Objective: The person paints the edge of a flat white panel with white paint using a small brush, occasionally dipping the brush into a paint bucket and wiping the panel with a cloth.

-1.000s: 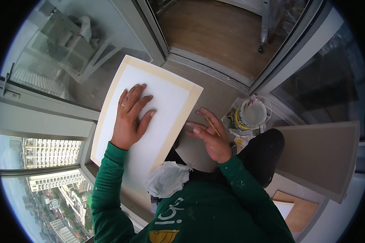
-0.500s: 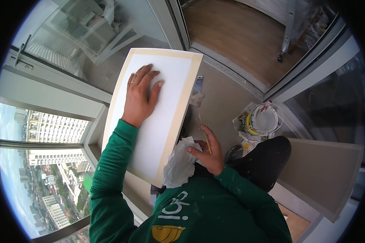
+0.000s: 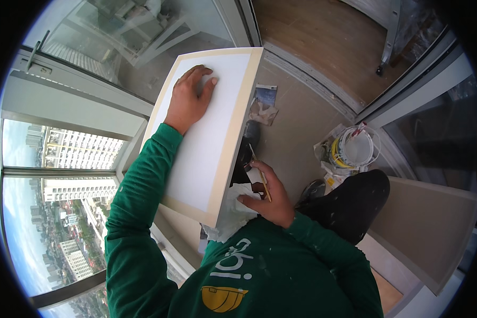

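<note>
A white panel with a beige border along its edges leans at a slant across my lap. My left hand rests on its upper face, thumb apart and fingers bent against the surface. Beside the panel's lower right edge, my right hand pinches a slender wooden-handled paintbrush; its thin end points up and away from me. A crumpled white cloth or sheet of paper lies between that hand and the panel, partly under the panel's edge. Whether my right fingers also grip it, I cannot tell.
A paint bucket with something red-handled at its rim stands on papers to the right. Printed paper lies on the floor beyond the panel. A flat beige board sits at right. Windows line the left; a sliding-door track runs ahead.
The panel has tipped and shifted slightly away from me, showing more of its right edge. My left hand has moved up with it, its fingers more bent. The right hand still holds the paintbrush.
</note>
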The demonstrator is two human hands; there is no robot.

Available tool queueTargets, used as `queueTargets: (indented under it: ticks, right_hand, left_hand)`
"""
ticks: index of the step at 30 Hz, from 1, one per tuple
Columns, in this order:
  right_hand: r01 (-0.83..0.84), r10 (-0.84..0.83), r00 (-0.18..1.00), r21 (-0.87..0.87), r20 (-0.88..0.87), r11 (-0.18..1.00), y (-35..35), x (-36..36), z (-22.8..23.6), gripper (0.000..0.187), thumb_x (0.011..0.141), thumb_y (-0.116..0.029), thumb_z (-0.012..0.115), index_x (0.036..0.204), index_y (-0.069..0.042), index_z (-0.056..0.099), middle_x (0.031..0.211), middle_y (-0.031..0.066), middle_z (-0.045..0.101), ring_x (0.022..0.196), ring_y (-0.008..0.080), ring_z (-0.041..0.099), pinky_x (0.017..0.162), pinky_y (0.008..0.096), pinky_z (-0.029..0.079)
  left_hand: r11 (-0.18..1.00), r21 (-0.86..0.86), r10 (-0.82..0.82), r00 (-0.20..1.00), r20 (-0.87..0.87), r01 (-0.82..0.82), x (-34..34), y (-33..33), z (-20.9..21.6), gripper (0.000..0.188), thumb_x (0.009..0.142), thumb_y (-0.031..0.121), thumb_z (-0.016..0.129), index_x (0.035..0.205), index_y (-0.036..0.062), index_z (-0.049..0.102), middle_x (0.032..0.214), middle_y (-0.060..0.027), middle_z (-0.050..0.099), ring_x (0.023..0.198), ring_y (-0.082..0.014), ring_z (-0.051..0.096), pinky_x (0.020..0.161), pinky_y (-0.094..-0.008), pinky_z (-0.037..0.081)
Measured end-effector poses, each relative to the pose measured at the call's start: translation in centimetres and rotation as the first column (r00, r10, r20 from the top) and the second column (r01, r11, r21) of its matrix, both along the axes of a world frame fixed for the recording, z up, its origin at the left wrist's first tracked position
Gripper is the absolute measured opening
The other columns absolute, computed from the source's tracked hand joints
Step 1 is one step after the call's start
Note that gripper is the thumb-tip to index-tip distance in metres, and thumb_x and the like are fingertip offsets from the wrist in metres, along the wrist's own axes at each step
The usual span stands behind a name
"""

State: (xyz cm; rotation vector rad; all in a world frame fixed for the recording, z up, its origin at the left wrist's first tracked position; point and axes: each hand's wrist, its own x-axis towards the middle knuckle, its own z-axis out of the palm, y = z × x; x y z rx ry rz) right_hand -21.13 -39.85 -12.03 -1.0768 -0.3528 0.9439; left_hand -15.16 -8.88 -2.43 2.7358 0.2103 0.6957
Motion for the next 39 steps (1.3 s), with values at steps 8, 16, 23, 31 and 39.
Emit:
queueTargets:
  ticks: [8,16,23,31,39]
  right_hand:
    - [0.111,-0.109,0.985,-0.011,0.136,0.994,1.7,1.0,-1.9,0.087,0.083,-0.002,0.089,0.155,-0.005,0.040,0.144,0.0169,0.050,0.105,0.0186,0.069,0.086,0.0312,0.060]
    - [0.308,-0.246,0.900,-0.125,0.361,0.943,-6.8,11.0,0.3,0.049,0.101,-0.007,0.073,0.146,-0.003,0.054,0.140,0.0109,0.060,0.110,0.0189,0.072,0.089,0.0326,0.060]
    - [0.413,-0.325,0.902,-0.346,0.284,0.842,-22.5,24.9,2.2,0.028,0.107,-0.017,0.057,0.123,0.000,0.072,0.116,0.0090,0.075,0.088,0.0159,0.074,0.066,0.0274,0.055]
    - [0.275,-0.022,0.944,-0.748,0.330,0.604,-26.1,31.0,-16.5,0.021,0.093,-0.017,0.068,0.105,-0.001,0.075,0.096,0.0110,0.077,0.068,0.0183,0.074,0.054,0.0306,0.055]
    - [0.165,0.402,0.848,-0.893,0.345,0.418,-23.7,33.2,-26.6,0.027,0.086,-0.011,0.065,0.106,-0.001,0.081,0.094,0.0192,0.078,0.064,0.0317,0.076,0.056,0.0404,0.062]
  left_hand:
    - [0.998,0.008,0.067,0.997,0.036,-0.068,0.1,0.3,-0.7,0.030,0.100,0.023,0.070,0.119,0.0008,0.071,0.128,-0.0214,0.071,0.116,-0.0427,0.069,0.103,-0.0453,0.053]
    - [0.990,-0.038,0.138,0.989,0.049,-0.136,-2.2,1.8,-2.2,0.035,0.111,0.026,0.058,0.130,-0.0021,0.067,0.140,-0.0228,0.067,0.130,-0.0409,0.063,0.110,-0.0454,0.049]
    - [0.985,-0.006,0.175,0.984,0.011,-0.175,-2.6,1.7,-1.7,0.031,0.112,0.019,0.054,0.135,0.0014,0.066,0.148,-0.0191,0.062,0.136,-0.0352,0.061,0.114,-0.0447,0.048]
    - [0.971,0.031,0.238,0.971,-0.010,-0.237,-3.8,1.8,-2.2,0.029,0.112,0.016,0.052,0.132,0.0036,0.069,0.150,-0.0172,0.063,0.139,-0.0349,0.060,0.115,-0.0457,0.047]
    - [0.960,0.056,0.278,0.960,-0.042,-0.275,-4.2,1.7,-2.5,0.031,0.114,0.020,0.050,0.136,0.0057,0.067,0.152,-0.0163,0.061,0.141,-0.0352,0.058,0.117,-0.0504,0.046]
